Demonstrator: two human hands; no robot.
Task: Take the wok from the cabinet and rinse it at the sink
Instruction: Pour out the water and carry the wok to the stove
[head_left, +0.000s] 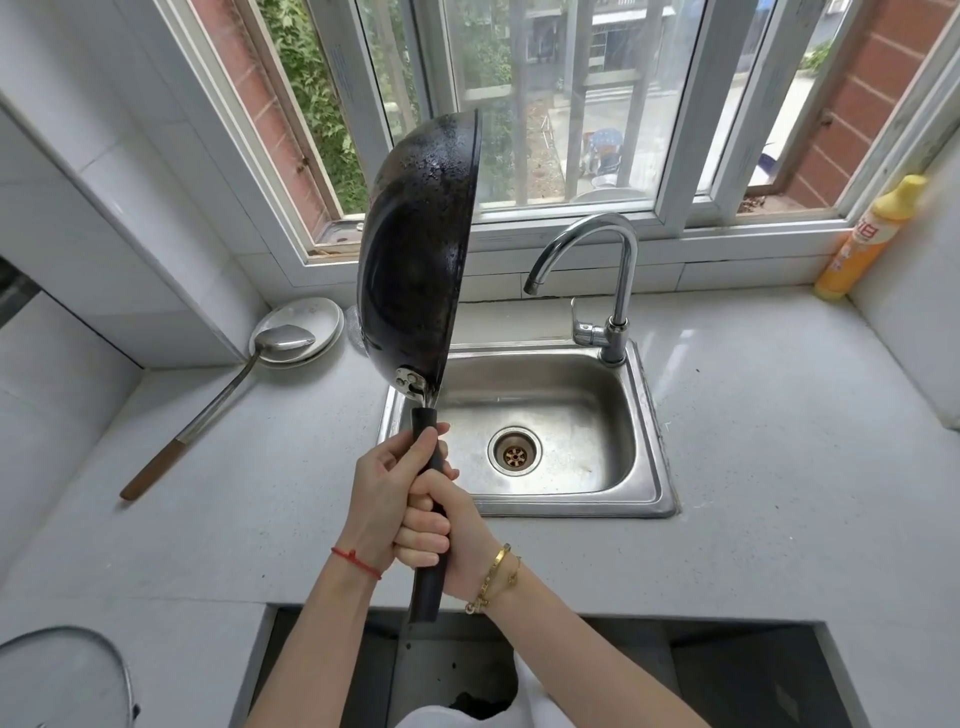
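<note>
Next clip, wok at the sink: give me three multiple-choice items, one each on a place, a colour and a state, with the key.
1. Where does the ladle's bowl rest?
A. on a plate left of the sink
B. in the sink
C. on the windowsill

2. What colour is the bottle by the window?
A. blue
B. yellow
C. black

3. How is the wok held?
A. flat in the sink
B. on edge, both hands on its handle
C. by one hand only

Key: 1 A, its bowl lies on the plate. 2 B, yellow body and cap. 3 B, left hand and right hand both grip the handle.
</note>
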